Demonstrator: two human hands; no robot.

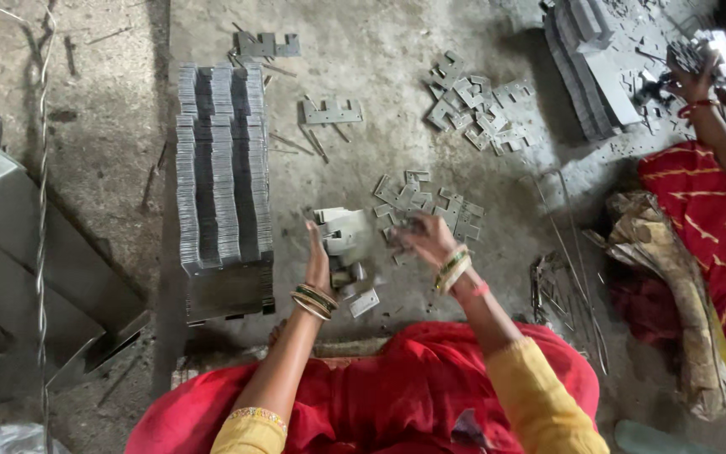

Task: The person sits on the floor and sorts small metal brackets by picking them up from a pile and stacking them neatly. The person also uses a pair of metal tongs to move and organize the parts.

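Head view, looking down at a concrete floor [380, 50]. The person's left hand [319, 256] stood edge-on, fingers together and flat against the side of a small stack of notched metal plates [339, 229], pressing it rather than wrapped round it. The right hand [427, 238] was just right of that stack, fingers curled down onto loose plates; blurred, so could not tell whether it was clamped on a piece or only touching. Bangles on both wrists, yellow sleeves, red cloth over the lap. A scatter of loose stamped plates [426, 206] lay just right of and above the stack, under and beyond the right hand. One single plate [364, 303] lay below the stack, near the left wrist. Left of the stack stood a large block of plates packed on edge in rows [222, 164], near but apart from the left hand. Above the stack, a lone long bracket piece [332, 112]; further above, another one [268, 44] near the top of the block. Up and right of the stack, a second loose heap of plates [481, 109]. Far right of the stack, a co-worker's hand [692, 80] rested on a pile of punched sheet metal [598, 67], red patterned cloth below it. Thin metal rods [552, 290] lay right of the stack, beside the right forearm.
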